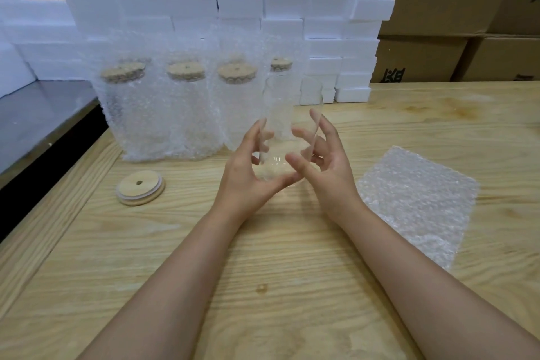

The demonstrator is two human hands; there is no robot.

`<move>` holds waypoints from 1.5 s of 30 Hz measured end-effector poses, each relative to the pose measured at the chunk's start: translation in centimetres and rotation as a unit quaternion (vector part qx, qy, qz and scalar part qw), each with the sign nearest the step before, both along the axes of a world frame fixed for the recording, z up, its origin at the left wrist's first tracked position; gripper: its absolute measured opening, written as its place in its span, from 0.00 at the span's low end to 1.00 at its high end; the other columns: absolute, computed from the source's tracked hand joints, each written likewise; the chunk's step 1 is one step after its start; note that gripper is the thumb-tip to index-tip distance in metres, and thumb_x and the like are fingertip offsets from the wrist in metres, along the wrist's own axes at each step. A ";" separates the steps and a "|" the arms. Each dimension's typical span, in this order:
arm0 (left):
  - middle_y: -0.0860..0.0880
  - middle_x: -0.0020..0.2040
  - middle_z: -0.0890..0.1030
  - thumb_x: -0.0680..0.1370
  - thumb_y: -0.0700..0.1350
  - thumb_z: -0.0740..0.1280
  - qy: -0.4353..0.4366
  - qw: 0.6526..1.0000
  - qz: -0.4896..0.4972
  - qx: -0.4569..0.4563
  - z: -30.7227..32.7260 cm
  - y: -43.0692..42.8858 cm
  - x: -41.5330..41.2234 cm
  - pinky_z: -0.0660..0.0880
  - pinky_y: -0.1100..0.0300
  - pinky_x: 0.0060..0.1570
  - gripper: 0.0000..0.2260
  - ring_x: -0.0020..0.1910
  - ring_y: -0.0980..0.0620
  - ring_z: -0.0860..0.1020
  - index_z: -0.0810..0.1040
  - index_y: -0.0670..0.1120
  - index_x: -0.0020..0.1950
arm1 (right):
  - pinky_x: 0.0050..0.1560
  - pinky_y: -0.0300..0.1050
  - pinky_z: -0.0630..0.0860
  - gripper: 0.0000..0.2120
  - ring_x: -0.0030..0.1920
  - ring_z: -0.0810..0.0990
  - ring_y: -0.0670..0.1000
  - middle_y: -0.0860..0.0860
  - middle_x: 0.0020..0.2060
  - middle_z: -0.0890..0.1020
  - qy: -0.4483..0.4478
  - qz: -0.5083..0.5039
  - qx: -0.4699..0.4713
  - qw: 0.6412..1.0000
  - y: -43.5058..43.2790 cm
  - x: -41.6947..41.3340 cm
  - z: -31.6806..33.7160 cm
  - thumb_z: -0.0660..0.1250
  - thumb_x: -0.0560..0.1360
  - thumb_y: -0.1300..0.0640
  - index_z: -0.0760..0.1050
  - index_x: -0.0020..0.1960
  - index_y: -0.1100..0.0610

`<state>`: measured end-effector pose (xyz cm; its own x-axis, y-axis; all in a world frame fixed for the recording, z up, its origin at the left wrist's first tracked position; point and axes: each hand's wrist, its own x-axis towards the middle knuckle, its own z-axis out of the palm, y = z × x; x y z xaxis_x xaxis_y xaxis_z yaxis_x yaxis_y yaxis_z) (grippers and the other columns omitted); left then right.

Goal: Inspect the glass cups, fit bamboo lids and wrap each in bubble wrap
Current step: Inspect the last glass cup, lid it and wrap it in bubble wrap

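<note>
Both left hand (244, 175) and right hand (327, 166) curl round the glass cup (280, 111) near its base; probably light, slick, brittle.

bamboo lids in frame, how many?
5. Loose lid on the table; left lid, middle lid, right lid on the front wrapped cups; fifth lid behind the held glass. Blurred shapes further back may be more.
</note>
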<state>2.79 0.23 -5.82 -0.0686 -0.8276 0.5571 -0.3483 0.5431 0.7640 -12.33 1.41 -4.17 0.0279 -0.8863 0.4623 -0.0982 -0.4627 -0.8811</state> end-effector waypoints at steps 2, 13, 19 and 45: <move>0.58 0.61 0.76 0.61 0.60 0.77 0.010 1.000 -0.006 0.001 0.1 0.1 -0.1 0.74 0.60 0.54 0.45 0.54 0.58 0.76 0.60 0.58 0.74 | 0.62 0.47 0.74 0.37 0.58 0.79 0.49 0.49 0.59 0.79 -0.030 0.000 0.016 0.999 -0.1 0.1 0.1 0.74 0.68 0.48 0.63 0.73 0.44; 0.45 0.59 0.81 0.69 0.59 0.69 0.140 0.982 -0.106 0.070 0.5 0.6 -0.7 0.77 0.60 0.51 0.30 0.49 0.51 0.83 0.61 0.64 0.68 | 0.66 0.54 0.72 0.33 0.47 0.80 0.47 0.44 0.45 0.85 -0.118 0.038 0.085 0.989 -0.9 0.5 -0.3 0.69 0.70 0.40 0.65 0.72 0.45; 0.50 0.55 0.80 0.66 0.62 0.71 0.119 0.991 -0.039 0.038 0.7 0.6 -0.9 0.77 0.64 0.42 0.31 0.44 0.57 0.83 0.60 0.71 0.65 | 0.55 0.46 0.78 0.42 0.51 0.81 0.45 0.43 0.54 0.82 -0.140 0.024 0.094 0.985 -0.4 0.9 -0.1 0.70 0.64 0.32 0.62 0.73 0.45; 0.60 0.47 0.84 0.72 0.62 0.62 0.146 0.984 -0.079 0.067 0.2 0.0 -1.0 0.78 0.54 0.52 0.21 0.45 0.56 0.82 0.67 0.62 0.64 | 0.42 0.50 0.81 0.36 0.46 0.84 0.52 0.52 0.48 0.84 -0.319 0.143 0.216 0.912 -0.1 1.1 0.9 0.67 0.60 0.37 0.70 0.66 0.47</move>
<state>1.78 0.26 -5.57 -0.0560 -0.8870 0.4584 -0.0217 0.4601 0.8876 -11.24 1.30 -3.30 0.1344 -0.9881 0.0750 0.5676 0.0147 -0.8232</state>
